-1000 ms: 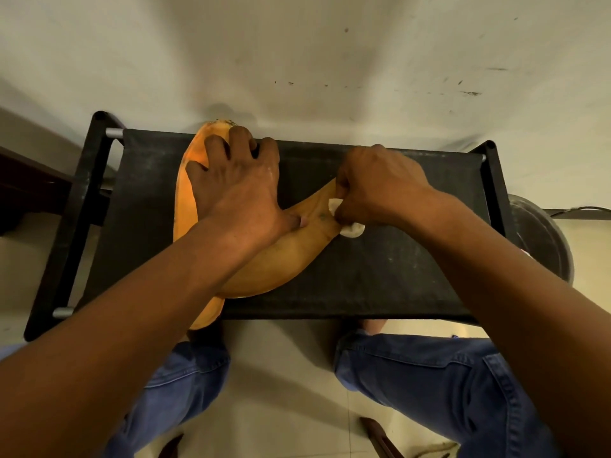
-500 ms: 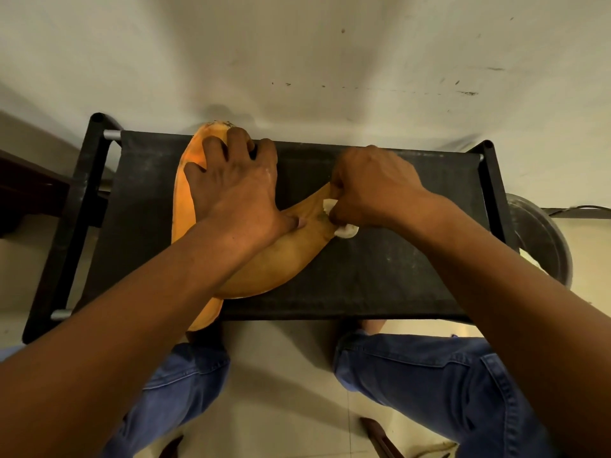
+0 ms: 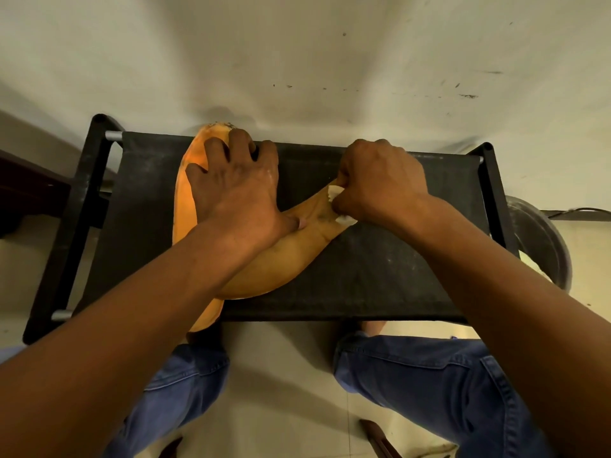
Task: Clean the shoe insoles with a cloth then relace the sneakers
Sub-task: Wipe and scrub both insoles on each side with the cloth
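Two orange insoles lie crossed on a black fabric stool (image 3: 380,276). The upper insole (image 3: 284,259) runs diagonally from lower left to upper right. The lower insole (image 3: 185,193) runs along the stool's left part and sticks out past its front edge. My left hand (image 3: 234,196) presses flat on both insoles, fingers spread. My right hand (image 3: 380,180) grips a small white cloth (image 3: 334,195) against the narrow end of the upper insole. Most of the cloth is hidden in my fist.
The stool stands against a pale wall. A dark round bucket (image 3: 542,249) sits on the floor at the right. A dark wooden piece (image 3: 29,193) is at the left edge. My knees in blue jeans (image 3: 413,375) are under the stool's front.
My right hand with the cloth has slid a little up and left along the narrow end of the upper insole. The left hand stays pressed in place.
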Tool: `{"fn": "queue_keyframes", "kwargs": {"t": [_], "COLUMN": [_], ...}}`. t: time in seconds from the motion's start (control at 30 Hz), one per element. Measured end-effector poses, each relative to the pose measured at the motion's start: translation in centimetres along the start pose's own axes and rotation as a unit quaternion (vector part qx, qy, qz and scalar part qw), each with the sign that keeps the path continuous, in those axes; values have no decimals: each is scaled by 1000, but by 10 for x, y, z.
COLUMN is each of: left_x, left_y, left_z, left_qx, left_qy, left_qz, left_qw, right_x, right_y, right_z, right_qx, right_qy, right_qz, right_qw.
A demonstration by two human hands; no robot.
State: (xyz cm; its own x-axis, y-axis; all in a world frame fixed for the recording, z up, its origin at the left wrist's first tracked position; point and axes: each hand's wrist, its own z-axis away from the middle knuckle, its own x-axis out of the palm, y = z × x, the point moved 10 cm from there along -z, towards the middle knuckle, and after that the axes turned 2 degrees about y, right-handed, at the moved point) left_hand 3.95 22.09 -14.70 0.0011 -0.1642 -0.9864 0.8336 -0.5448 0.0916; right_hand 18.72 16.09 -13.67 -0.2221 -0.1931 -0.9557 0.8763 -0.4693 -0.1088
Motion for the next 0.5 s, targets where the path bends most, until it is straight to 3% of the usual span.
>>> {"fn": "queue_keyframes", "kwargs": {"t": [0.27, 0.5], "left_x": [0, -1], "left_y": [0, -2], "left_z": [-1, -1], "left_qx": [1, 7], "left_qy": [-2, -34], "left_qz": [-5, 23], "left_qw": [1000, 999], "right_x": [22, 5], "right_y": [-37, -15], "right_z": [8, 1], "right_qx": [-84, -29], "right_qy": [-55, 14], "right_qz": [-41, 5], "right_qw": [994, 999]}}
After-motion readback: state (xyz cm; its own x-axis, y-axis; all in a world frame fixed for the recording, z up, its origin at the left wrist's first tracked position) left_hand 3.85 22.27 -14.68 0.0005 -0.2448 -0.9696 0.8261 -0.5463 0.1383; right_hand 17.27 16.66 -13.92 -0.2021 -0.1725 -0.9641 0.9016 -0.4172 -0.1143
